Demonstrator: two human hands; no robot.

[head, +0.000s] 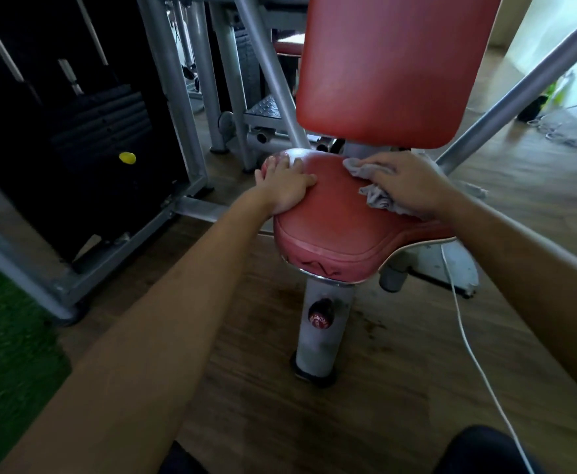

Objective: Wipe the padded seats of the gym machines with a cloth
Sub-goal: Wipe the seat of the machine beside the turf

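Note:
A red padded seat [335, 220] sits on a grey post, with a red padded backrest [389, 66] standing upright behind it. My left hand [285, 184] lies flat on the seat's left rear edge, fingers straight and spread. My right hand [408, 183] presses a crumpled grey cloth [377, 196] onto the right rear part of the seat; the cloth sticks out from under the fingers on the left side. The rest of the cloth is hidden under the hand.
A black weight stack [85, 131] with a yellow pin [127, 158] stands in a grey frame on the left. Grey frame tubes [506, 97] slant up behind the seat. A white cable [468, 336] runs across the wooden floor at right. Green turf [3, 336] lies at lower left.

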